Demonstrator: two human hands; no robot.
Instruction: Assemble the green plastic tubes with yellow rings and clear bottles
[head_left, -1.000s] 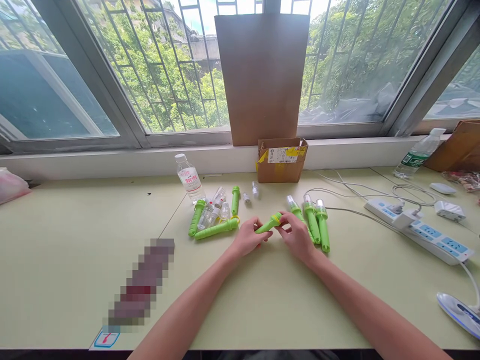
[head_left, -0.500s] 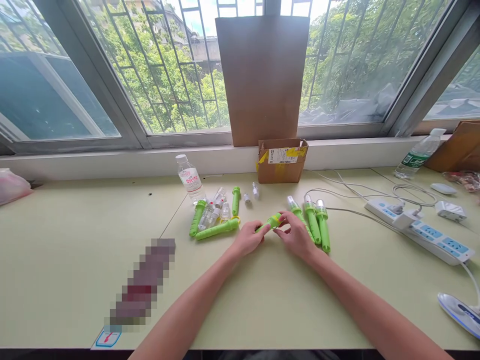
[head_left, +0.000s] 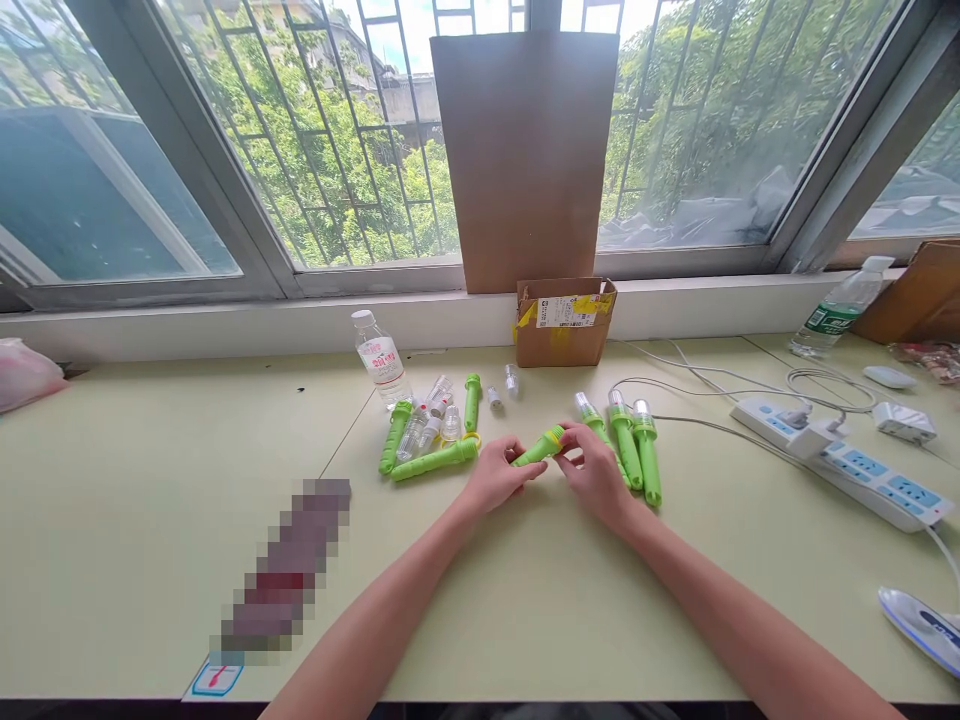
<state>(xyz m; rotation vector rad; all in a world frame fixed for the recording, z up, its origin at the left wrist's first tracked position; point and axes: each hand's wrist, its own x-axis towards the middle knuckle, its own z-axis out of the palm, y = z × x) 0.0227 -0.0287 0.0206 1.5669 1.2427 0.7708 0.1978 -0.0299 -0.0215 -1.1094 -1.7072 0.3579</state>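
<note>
At the far left you had a pink bag (head_left: 30, 375) on the table (head_left: 127, 520), and, nearer you, a pixelated patch hid something above a marked card (head_left: 217, 676). Next came an upright bottle (head_left: 382, 362) with a white cap. Just in front of it lay a cluster of clear caps (head_left: 414, 432), with one green tube (head_left: 394, 438) on its left side, another (head_left: 435, 461) along its near side and a third (head_left: 472, 402) on its right. A yellow ring (head_left: 472, 438) sat by the end of the near tube. Two small clear pieces (head_left: 511, 380) lay a little farther right.

Your left hand (head_left: 496, 476) gripped the lower body of a tilted green tube (head_left: 536, 452), in front of the carton (head_left: 562, 335). Your right hand (head_left: 592, 470) pinched that tube's upper end, at its yellow band (head_left: 553, 438). So the tube lay between your hands, above the table.

Just beyond your right hand, three clear-topped tubes (head_left: 625, 450) lay side by side. Farther right were cables (head_left: 705, 372), a power strip (head_left: 844, 465), a green-labelled bottle (head_left: 838, 310) and, near the edge, a white device (head_left: 915, 625).
</note>
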